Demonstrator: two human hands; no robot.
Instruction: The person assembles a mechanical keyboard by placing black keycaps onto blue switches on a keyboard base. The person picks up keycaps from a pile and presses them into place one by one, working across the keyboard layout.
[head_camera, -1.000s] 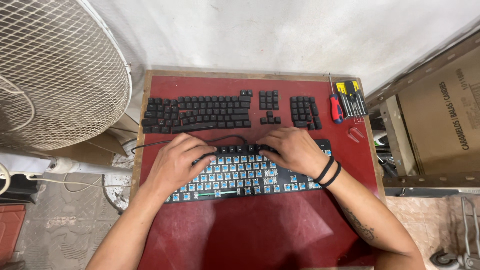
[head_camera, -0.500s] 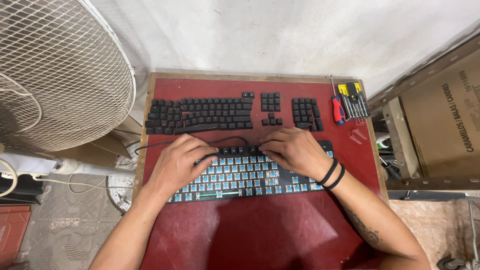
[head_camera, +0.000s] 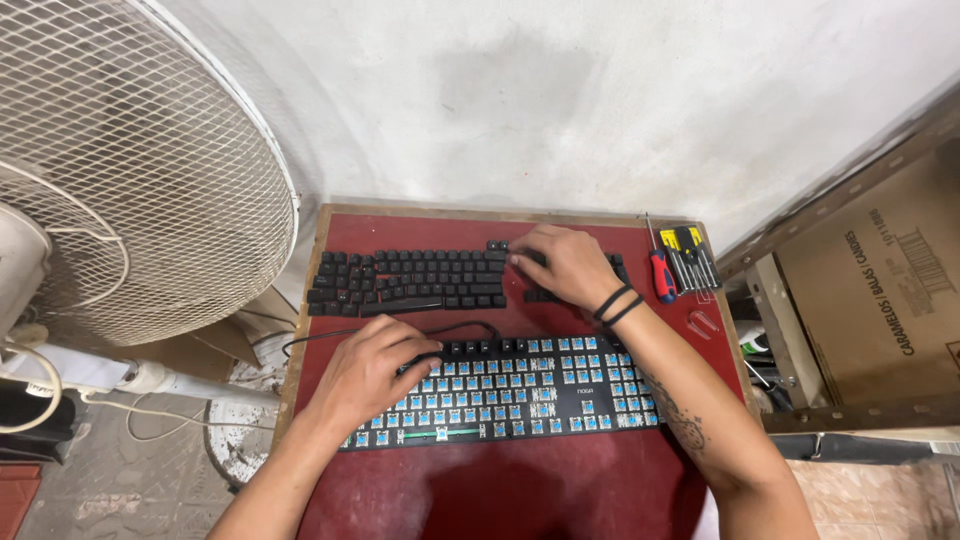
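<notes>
The left hand rests loosely curled on the stripped keyboard's left end. Beyond that keyboard, the right hand lies fingers-down on laid-out black keycaps; its grip cannot be told. Bare red worktop lies nearside.

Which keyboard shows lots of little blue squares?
The near keyboard, under the left hand. Most of its keycaps are off, so blue switches show. The far set of black keycaps, which the right hand touches, shows no blue.

To your right, off the red table's right edge, a brown cardboard box with dark printed lettering and a barcode label sits tilted in a metal shelf frame.
</notes>
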